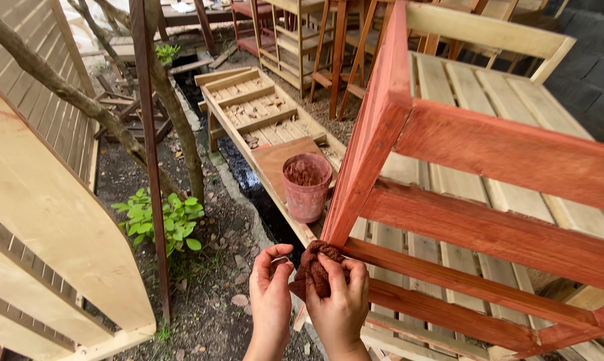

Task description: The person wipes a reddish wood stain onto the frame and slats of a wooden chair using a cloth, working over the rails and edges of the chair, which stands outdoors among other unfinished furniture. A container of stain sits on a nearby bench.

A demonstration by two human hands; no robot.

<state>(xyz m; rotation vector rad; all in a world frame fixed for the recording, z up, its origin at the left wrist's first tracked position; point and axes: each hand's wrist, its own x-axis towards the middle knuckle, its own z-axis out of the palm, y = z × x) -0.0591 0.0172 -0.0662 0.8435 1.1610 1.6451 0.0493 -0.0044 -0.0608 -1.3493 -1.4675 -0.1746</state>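
A crumpled rag (317, 266), soaked dark reddish-brown, is bunched into a ball against the bottom end of a slanting post of the wooden frame (489, 200). The frame's post and rails are stained red, lying tilted over pale unstained slats.

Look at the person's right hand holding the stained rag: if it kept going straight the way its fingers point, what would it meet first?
The right hand points up and slightly left, with the reddish rag already against the stained wooden frame. It would probably press first into the frame's leg, at the corner where the lower rails join; the bucket lies beyond, though depth is unclear.
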